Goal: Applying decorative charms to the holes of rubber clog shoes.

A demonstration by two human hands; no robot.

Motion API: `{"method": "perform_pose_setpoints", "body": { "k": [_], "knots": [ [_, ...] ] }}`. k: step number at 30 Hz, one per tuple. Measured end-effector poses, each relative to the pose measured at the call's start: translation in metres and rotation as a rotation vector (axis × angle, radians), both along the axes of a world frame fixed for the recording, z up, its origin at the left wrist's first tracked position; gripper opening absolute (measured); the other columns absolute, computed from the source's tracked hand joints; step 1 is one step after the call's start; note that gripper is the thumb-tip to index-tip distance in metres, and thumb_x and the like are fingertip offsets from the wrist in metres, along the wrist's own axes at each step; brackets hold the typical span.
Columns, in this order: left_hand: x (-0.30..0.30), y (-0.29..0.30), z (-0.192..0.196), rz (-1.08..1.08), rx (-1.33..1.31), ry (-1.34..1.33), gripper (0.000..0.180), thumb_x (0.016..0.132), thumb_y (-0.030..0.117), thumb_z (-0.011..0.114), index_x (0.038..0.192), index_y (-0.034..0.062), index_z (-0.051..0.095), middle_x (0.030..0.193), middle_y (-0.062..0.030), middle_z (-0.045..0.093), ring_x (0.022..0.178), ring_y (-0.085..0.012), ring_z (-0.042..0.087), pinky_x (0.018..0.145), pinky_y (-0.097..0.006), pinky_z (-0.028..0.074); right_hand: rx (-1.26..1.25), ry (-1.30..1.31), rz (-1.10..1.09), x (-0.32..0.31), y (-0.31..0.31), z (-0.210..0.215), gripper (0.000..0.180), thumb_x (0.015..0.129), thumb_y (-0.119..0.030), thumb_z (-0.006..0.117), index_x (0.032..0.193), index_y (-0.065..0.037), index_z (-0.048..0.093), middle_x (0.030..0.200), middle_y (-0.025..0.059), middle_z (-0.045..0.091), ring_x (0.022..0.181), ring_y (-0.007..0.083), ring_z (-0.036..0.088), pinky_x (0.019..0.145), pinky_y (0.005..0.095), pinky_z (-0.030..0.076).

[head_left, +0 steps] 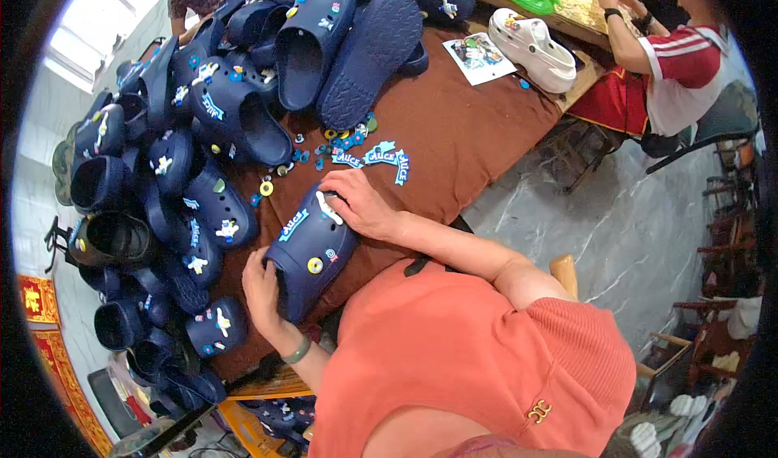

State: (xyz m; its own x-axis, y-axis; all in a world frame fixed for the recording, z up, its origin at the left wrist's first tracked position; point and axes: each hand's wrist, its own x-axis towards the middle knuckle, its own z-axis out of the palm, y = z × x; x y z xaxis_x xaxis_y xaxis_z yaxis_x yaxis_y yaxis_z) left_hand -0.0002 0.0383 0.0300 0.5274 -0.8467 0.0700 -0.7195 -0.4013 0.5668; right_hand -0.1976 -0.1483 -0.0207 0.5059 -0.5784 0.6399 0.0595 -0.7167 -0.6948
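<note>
Where the heap of navy clogs [186, 174] crowded the table's left, the left hand [261, 289] gripped the heel of one navy clog [308, 251] lying on the brown cloth [462, 134]. Rightward, the right hand [361, 203] pinched a white charm [328, 208] against its upper. Loose charms [369, 155] lay just beyond; judged risk: a slipping press could scatter them.

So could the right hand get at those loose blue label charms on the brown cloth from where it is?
Probably yes. The right hand rests on the clog, and the label charms lie on the brown cloth just beyond its fingers, with nothing between them.
</note>
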Motion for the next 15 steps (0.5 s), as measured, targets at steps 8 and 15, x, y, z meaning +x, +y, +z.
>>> {"method": "perform_pose_setpoints", "body": {
  "k": [8, 15],
  "knots": [
    [-0.004, -0.003, 0.001, 0.391, -0.652, 0.351, 0.029, 0.096, 0.009, 0.051, 0.118, -0.0083, 0.056, 0.105, -0.011, 0.064, 0.093, -0.0165, 0.058, 0.086, -0.03, 0.045, 0.184, 0.123, 0.295, -0.014, 0.004, 0.018, 0.046, 0.093, -0.029, 0.058, 0.126, 0.0, 0.046, 0.126, 0.0204, 0.049, 0.118, 0.0355, 0.049, 0.1, 0.0404, 0.041],
    [-0.057, -0.038, 0.004, 0.421, -1.013, 0.734, 0.044, 0.1, 0.025, 0.05, 0.134, -0.0023, 0.045, 0.13, -0.0134, 0.054, 0.114, -0.0226, 0.053, 0.1, -0.038, 0.041, 0.131, 0.253, 0.631, -0.012, 0.035, 0.026, 0.106, 0.079, -0.038, 0.075, 0.148, 0.002, 0.006, 0.145, 0.0288, 0.031, 0.135, 0.0387, 0.035, 0.111, 0.0415, 0.032]
  ]
}}
